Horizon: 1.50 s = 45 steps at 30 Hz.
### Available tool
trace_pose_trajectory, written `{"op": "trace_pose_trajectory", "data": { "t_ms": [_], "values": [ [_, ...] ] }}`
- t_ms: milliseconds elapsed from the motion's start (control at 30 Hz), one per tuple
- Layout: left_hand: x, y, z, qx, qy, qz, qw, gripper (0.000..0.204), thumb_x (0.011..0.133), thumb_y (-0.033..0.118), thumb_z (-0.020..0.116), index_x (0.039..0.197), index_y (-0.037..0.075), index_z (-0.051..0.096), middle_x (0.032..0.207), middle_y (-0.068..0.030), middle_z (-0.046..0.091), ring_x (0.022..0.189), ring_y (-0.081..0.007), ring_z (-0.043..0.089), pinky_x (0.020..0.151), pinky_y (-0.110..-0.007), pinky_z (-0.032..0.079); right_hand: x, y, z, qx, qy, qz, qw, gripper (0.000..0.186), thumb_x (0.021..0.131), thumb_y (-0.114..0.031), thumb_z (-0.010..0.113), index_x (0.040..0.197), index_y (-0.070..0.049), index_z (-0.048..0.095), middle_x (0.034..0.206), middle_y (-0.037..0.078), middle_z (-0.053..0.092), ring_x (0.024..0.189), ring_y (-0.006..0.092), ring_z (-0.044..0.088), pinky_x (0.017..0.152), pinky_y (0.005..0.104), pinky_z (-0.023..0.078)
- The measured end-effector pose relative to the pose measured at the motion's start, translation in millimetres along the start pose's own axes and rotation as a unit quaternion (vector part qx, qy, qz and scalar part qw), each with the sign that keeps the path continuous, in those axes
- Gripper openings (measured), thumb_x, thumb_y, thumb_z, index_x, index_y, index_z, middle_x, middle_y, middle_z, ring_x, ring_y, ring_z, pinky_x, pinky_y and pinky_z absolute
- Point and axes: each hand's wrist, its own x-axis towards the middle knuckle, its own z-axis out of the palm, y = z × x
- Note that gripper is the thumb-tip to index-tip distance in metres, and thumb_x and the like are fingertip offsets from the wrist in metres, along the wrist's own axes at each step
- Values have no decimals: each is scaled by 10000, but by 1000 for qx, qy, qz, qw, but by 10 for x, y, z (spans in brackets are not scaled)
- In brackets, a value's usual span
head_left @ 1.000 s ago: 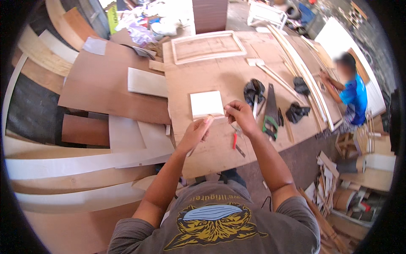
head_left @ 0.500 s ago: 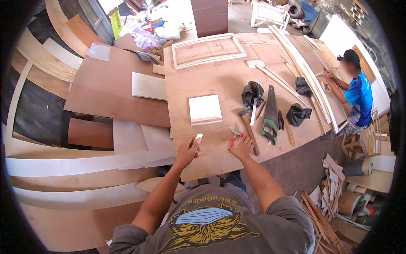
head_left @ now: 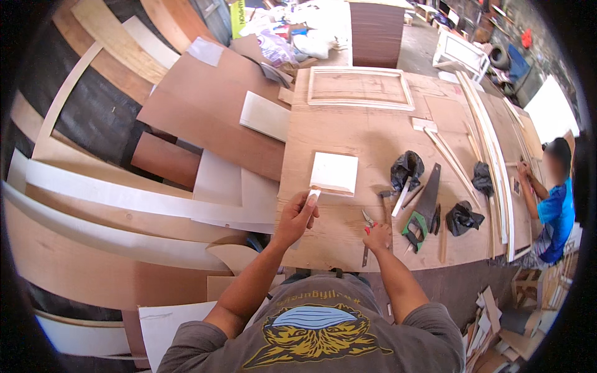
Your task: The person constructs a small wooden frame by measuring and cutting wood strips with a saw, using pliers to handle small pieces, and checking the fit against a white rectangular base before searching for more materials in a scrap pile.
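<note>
One strip (head_left: 315, 194) pinched in left hand (head_left: 298, 217), one cutter (head_left: 369, 220) gripped in right hand (head_left: 378, 237), three black bags (head_left: 407, 169)

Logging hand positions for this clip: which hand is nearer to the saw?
Right. The right hand is a little left of the saw, beside its handle end; the left hand is farther left, just below the white board.

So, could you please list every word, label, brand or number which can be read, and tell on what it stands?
Grey shirt: one row of yellowish lettering on the chest; not copied here.
Yellow-green panel, upper left: dark lettering running along it; likewise not copied.
Purple-and-white bag: any marks too blurred to read.
Red-handled tool at the right hand, and green-handled saw: no readable text.
</note>
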Motion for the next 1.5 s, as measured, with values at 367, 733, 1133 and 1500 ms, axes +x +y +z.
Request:
{"op": "trace_pose_trajectory", "data": {
  "t_ms": [367, 733, 1133, 1500],
  "values": [
    [-1, 555, -134, 71, -57, 69, 993, 331, 1076, 281, 501, 1203, -13, 583, 774, -17, 573, 636, -65, 488, 579, -245, 416, -285, 27, -1105, 659, -54, -107, 743, 488, 820, -87, 594, 1300, -9, 551, 993, 78, 626, 895, 192, 640, 757, 339, 536],
    [-223, 949, -362, 136, -44, 163, 976, 335, 1037, 270, 562, 1143, -43, 621, 744, -77, 583, 669, -131, 543, 626, -299, 443, -1716, -1122, -2633, 287, 232, -417, 830, 575, 726, -98, 772, 1247, -14, 545, 1055, 171, 601, 1019, 347, 593, 891, 428, 474],
    [-378, 1049, -460, 159, -51, 194, 967, 295, 1009, 227, 597, 1123, -43, 635, 744, -97, 579, 664, -137, 527, 622, -303, 436, -1971, -1211, -2676, 174, 291, -411, 846, 577, 692, -116, 785, 1210, 1, 561, 1013, 168, 593, 930, 366, 583, 817, 445, 476],
    [-378, 945, -450, 153, -71, 191, 967, 304, 1020, 247, 593, 1117, -38, 640, 696, -67, 538, 628, -118, 481, 590, -299, 413, -2069, -1204, -2651, 160, 307, -402, 847, 553, 700, -120, 796, 1191, 10, 577, 1001, 172, 604, 917, 362, 600, 804, 439, 482]
  ]
}}
